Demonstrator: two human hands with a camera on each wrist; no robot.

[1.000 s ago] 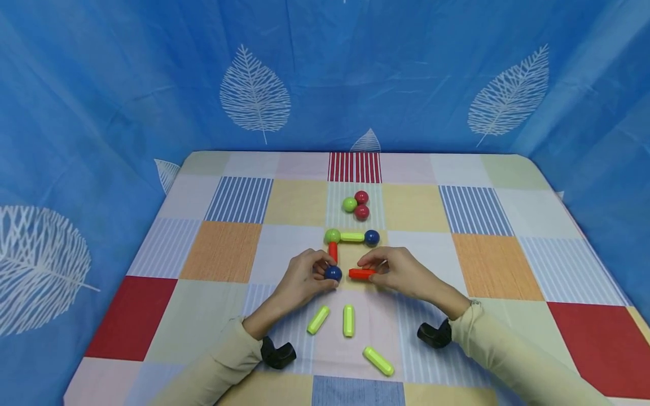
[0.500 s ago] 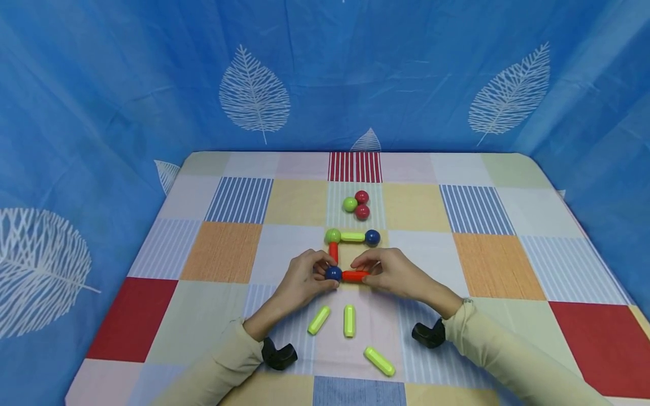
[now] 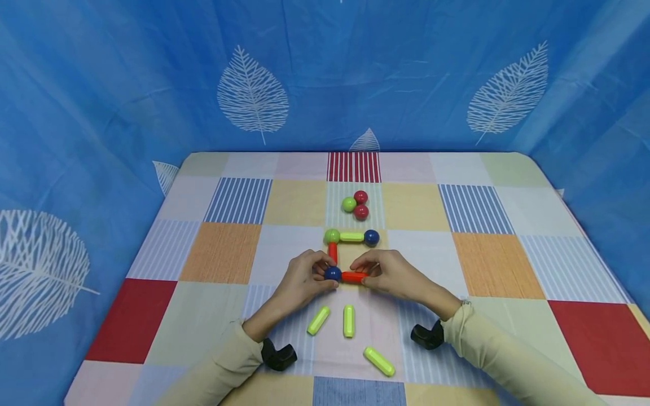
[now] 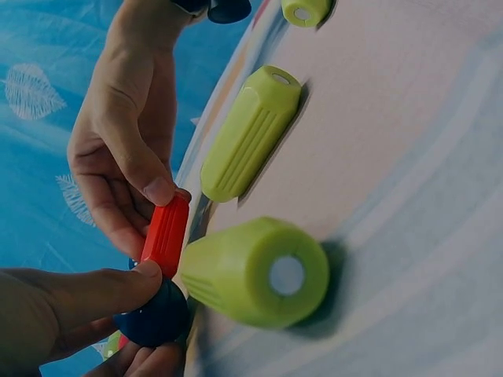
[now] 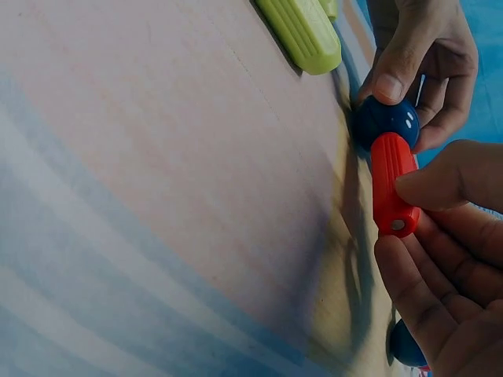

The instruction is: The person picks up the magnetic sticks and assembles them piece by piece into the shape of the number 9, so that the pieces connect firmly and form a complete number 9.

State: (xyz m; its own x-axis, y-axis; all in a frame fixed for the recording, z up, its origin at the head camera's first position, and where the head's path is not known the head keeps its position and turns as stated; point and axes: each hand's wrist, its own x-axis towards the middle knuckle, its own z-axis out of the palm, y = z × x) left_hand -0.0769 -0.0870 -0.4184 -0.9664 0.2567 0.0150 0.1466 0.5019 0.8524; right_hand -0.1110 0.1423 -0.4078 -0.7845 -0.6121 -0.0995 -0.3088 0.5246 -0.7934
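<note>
A blue ball (image 3: 332, 273) sits at the near left corner of a joined shape, and my left hand (image 3: 304, 276) pinches it between thumb and fingers. My right hand (image 3: 391, 273) grips a red magnetic rod (image 5: 393, 184) whose left end meets that ball. From the ball a second red rod (image 3: 332, 253) runs back to a green ball (image 3: 332, 236). A yellow-green rod (image 3: 352, 237) links the green ball to another blue ball (image 3: 371, 238) on the right. The red rod's free end shows a small metal disc in the right wrist view.
Three yellow-green rods lie loose in front: a left rod (image 3: 318, 320), a middle rod (image 3: 348, 321) and a right rod (image 3: 378, 361). Behind the shape, a loose green ball (image 3: 348, 204) touches two red balls (image 3: 361, 204). A patchwork cloth (image 3: 213, 316) covers the table.
My right hand has moved slightly left, bringing the red rod's end against the blue ball. My left hand has kept its hold on the ball, and the loose pieces have stayed put.
</note>
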